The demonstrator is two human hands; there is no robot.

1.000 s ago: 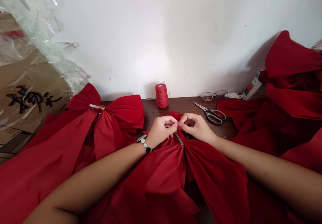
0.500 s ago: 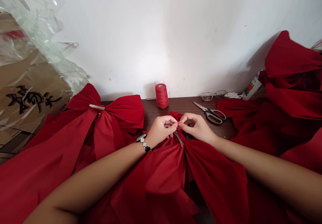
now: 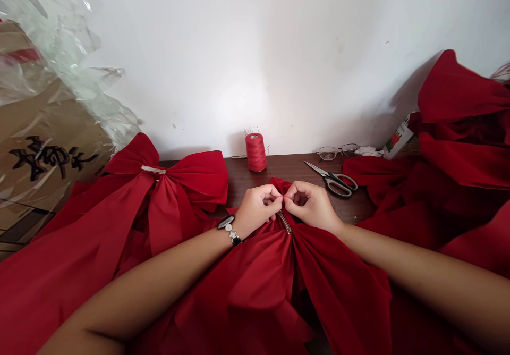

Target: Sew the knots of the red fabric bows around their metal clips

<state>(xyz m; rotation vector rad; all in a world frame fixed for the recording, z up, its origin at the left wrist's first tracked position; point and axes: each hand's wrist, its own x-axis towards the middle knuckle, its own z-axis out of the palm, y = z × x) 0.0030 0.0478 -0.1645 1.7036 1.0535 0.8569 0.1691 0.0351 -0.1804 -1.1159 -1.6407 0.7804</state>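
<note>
My left hand (image 3: 258, 206) and my right hand (image 3: 313, 205) meet with thumb and forefinger pinched, fingertips touching. What lies between them is too small to make out. Just below the fingertips, a metal hair clip (image 3: 285, 223) sits at the gathered middle of a large red fabric bow (image 3: 263, 275). The bow spreads under both wrists, its upper part partly hidden by my hands. Behind them stands a cone of red thread (image 3: 256, 153) with several needles sticking up from its top.
Black-handled scissors (image 3: 334, 179) lie right of my hands, near eyeglasses (image 3: 328, 153) by the wall. Another red bow with a clip (image 3: 153, 170) rests at left, beside a cardboard box (image 3: 43, 132) and clear plastic wrap (image 3: 91, 78). More red fabric (image 3: 462, 153) is heaped at right.
My hands have shifted very slightly to the right and stay pinched together at the bow. Everything else keeps its place.
</note>
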